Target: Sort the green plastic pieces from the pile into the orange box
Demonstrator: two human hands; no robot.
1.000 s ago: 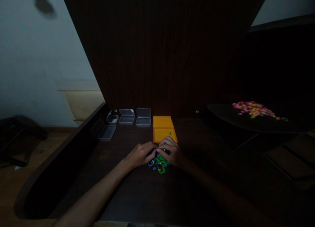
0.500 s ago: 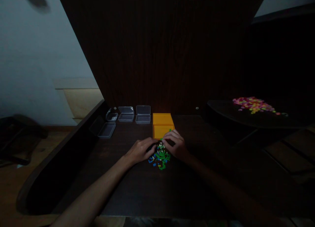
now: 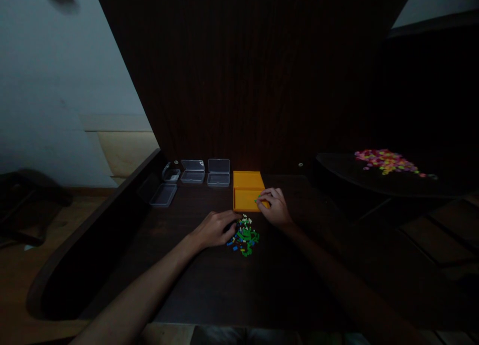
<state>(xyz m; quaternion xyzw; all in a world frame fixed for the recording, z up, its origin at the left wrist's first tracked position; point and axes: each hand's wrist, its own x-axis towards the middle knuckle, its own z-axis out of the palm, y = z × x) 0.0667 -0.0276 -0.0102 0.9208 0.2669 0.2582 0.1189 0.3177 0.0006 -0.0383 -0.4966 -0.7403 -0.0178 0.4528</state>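
Seemingly mid-placing, the right hand (image 3: pixel 275 208) pinches a green piece (image 3: pixel 256 201) over the yellow box (image 3: pixel 244 201), calling for gentle release; the left hand (image 3: pixel 214 229) curls beside the pile (image 3: pixel 247 236), grip unclear.

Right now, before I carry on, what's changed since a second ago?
The right hand left the toy brick pile, moving forward and rightward to the open yellow box, a small green brick at its fingertips. The left hand stayed beside the pile; the yellow box and clear plastic cases stayed put.
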